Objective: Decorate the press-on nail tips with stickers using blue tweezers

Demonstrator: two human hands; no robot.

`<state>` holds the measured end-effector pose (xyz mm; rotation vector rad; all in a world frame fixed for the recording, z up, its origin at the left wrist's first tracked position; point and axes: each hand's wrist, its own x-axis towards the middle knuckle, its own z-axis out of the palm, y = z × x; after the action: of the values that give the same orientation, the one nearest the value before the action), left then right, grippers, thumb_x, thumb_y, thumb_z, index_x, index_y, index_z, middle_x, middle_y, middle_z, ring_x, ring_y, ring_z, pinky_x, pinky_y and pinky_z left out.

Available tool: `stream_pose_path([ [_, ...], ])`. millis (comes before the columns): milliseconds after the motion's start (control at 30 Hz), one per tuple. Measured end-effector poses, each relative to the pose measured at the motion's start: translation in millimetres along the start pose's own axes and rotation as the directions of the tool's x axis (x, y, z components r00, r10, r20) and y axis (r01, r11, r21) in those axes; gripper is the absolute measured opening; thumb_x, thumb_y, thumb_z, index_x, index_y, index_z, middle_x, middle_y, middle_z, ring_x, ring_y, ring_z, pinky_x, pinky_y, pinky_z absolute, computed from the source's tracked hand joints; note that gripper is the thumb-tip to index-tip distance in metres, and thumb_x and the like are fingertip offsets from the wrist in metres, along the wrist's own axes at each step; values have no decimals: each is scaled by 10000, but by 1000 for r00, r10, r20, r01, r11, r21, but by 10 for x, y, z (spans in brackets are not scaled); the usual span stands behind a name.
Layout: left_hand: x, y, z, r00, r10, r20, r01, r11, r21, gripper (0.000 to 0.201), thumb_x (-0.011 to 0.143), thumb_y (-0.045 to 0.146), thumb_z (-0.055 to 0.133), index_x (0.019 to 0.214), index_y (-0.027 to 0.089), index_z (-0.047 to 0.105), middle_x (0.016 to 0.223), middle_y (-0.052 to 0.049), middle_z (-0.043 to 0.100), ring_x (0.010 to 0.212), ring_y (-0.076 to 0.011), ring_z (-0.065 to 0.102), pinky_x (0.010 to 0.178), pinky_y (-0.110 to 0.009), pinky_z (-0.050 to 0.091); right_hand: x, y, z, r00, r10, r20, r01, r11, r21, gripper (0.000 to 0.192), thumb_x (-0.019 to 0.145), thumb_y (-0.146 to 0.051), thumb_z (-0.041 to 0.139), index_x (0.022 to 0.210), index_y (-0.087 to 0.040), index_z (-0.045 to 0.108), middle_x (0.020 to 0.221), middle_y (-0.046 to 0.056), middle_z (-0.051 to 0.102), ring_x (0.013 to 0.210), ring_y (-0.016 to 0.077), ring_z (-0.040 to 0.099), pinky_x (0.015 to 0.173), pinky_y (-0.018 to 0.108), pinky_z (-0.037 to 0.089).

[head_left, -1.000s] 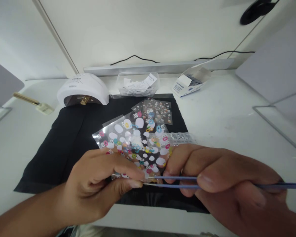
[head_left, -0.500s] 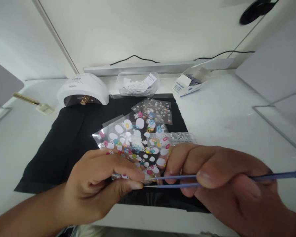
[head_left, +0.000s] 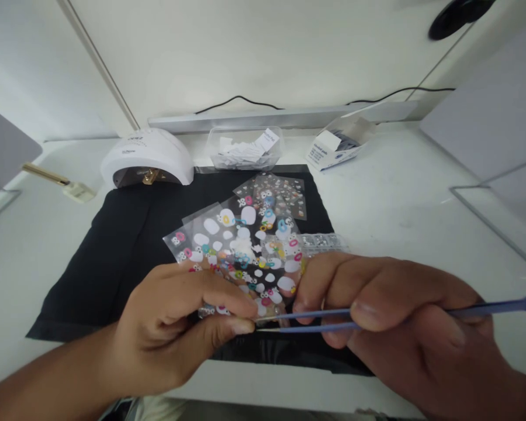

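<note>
A: Head camera first: what are your hands doing?

B: Your left hand (head_left: 179,327) is pinching the near edge of a clear sticker sheet (head_left: 241,257) between thumb and forefinger, lifting it just above the black mat (head_left: 114,251). Your right hand (head_left: 398,316) is squeezing blue tweezers (head_left: 315,321) shut, their tips touching that same edge right beside your left thumb.

A: And the containers?

B: A clear plastic tub (head_left: 245,149) is sitting at the far edge of the mat, holding a loose heap of small white paper slips. To its right, a white and blue cardboard box (head_left: 337,146) is lying tilted with its flap open; something dark is showing inside, but you cannot tell what.

A: Anything else nearby?

B: A second sticker sheet (head_left: 276,196) is lying flat on the mat beyond the one you are holding. A white domed nail lamp (head_left: 146,158) is standing at the mat's far left corner, on the white table (head_left: 398,204).
</note>
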<state>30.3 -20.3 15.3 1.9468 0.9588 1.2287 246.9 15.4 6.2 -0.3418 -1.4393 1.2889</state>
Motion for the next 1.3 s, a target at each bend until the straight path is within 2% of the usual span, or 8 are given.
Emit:
stream_pose_path([
  [233,12,12,8,999,-11,-50,12,1000,19,125,819,148,772,899,235,730,748,15,795,622,-141,737,607,-213,605,-10,45,0,999,-22,-34,23,1000,22,294,980,-352,534,940,-202,785,576,43,663,620,210,681,586,355,593],
  [467,-10,-7,24,998,-24,-66,25,1000,7,149,812,142,776,916,241,735,757,14,795,623,-146,732,602,-222,596,38,-4,-112,988,72,136,-74,997,13,260,977,-307,537,1038,-221,775,661,54,699,735,221,707,657,375,615],
  [633,-21,-13,38,995,-50,-84,49,999,-10,182,799,154,794,940,256,741,794,18,800,655,-146,730,646,-233,598,43,17,-97,996,34,81,-36,999,23,283,976,-338,531,991,-213,784,617,50,685,691,220,693,681,406,615],
  [800,-60,-43,47,994,-78,-75,74,995,-61,248,787,165,812,1001,267,737,798,20,793,667,-136,716,648,-221,575,43,26,-101,991,64,119,-64,998,2,254,972,-323,541,1014,-245,779,630,46,707,690,218,701,787,447,597],
  [1033,-70,-82,75,990,-98,-101,88,991,-98,291,764,118,814,1010,253,737,816,15,785,715,-129,721,703,-201,575,34,41,42,994,95,-59,-92,995,49,258,889,-496,634,956,-273,745,617,37,669,677,240,682,727,466,587],
  [1167,-66,-96,80,992,-95,-84,89,993,-72,274,784,128,803,1021,242,728,820,7,786,720,-137,725,698,-208,576,46,51,67,993,97,-63,-93,993,73,265,879,-512,642,945,-275,741,617,33,667,672,240,681,736,475,580],
  [1300,-54,-86,77,993,-90,-82,86,995,-53,248,780,127,806,992,233,733,828,6,789,725,-136,727,703,-206,578,59,43,-18,996,93,-13,-92,995,41,215,916,-440,617,960,-281,755,598,25,674,637,230,675,769,483,561],
])
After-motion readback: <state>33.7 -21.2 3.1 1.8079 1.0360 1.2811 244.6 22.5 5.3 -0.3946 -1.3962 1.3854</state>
